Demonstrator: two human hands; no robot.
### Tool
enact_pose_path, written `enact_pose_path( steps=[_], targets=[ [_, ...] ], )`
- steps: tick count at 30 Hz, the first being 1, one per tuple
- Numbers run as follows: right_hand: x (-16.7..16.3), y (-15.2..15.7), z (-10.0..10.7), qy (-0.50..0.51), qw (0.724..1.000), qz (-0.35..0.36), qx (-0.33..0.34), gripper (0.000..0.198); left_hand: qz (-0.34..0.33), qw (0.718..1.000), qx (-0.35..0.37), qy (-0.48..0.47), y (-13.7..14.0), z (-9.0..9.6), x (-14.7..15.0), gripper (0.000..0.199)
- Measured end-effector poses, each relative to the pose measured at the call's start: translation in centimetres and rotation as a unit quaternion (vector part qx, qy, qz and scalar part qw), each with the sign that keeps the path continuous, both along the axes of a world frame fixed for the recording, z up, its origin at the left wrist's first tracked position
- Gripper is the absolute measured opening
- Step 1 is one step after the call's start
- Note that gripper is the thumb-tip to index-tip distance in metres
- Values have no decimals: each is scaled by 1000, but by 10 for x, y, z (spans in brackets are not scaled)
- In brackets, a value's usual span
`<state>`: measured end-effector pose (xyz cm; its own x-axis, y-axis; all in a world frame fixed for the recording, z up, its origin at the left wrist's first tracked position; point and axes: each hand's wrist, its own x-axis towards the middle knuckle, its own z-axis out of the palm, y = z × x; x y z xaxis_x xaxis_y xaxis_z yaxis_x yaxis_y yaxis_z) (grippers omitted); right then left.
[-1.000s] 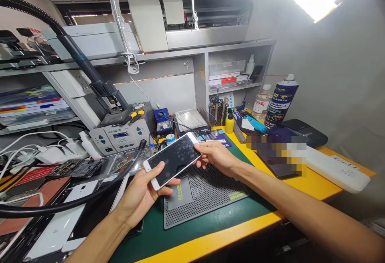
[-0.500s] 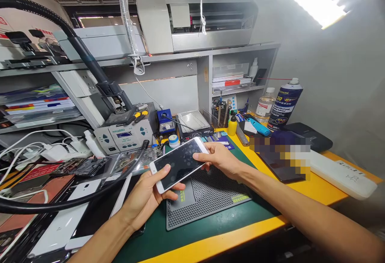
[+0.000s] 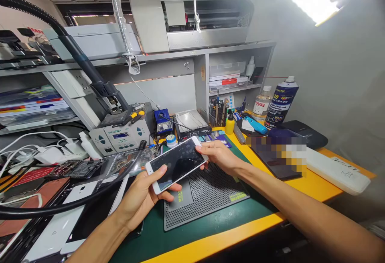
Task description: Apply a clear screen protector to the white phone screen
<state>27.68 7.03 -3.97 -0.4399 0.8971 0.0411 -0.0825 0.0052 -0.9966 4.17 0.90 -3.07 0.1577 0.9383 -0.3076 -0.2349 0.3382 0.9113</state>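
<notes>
A white-framed smartphone (image 3: pixel 177 164) with a dark, smudged screen is held tilted above the bench, screen toward me. My left hand (image 3: pixel 152 188) grips its lower left end, thumb on the glass and fingers underneath. At the opposite end, my right hand (image 3: pixel 218 155) pinches the upper right edge, thumb at the corner of the screen. Below the phone lies a grey perforated mat (image 3: pixel 207 206) on a green work mat (image 3: pixel 222 225). The phone's back and the fingers behind it are partly hidden.
Several phones and phone parts, including a white back panel (image 3: pixel 61 219), crowd the left side under a black hose (image 3: pixel 69 211). A soldering station (image 3: pixel 124 134) stands behind. At right are a spray can (image 3: pixel 279 104), a clear bottle (image 3: pixel 262 102) and a long white device (image 3: pixel 333 170).
The camera view has shifted slightly, so the scene sits a little farther left. My right thumb has moved toward the phone's edge; both hands still hold the phone.
</notes>
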Motion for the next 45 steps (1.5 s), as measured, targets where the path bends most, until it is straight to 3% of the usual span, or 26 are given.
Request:
enact_pose_path(
  steps=[9,15,28,33,38,45],
  targets=[
    [1,6,-8,19,1000,15,13,61,-16,1000,-1,8,1,-2,-3,28],
    [0,1,-1,-24,999,-24,42,38,-28,1000,-2,13,-2,-1,1,27],
    [4,12,-10,11,1000,-7,10,42,-36,999,5,32,2,-6,-5,29],
    [6,9,-6,6,1000,15,21,47,-39,999,8,29,2,-6,-6,31],
    [3,1,1,-34,997,-22,64,42,-60,998,11,31,3,-7,-6,34],
    [4,3,5,-31,998,-27,41,46,-72,996,18,47,0,-9,-6,36]
  ],
)
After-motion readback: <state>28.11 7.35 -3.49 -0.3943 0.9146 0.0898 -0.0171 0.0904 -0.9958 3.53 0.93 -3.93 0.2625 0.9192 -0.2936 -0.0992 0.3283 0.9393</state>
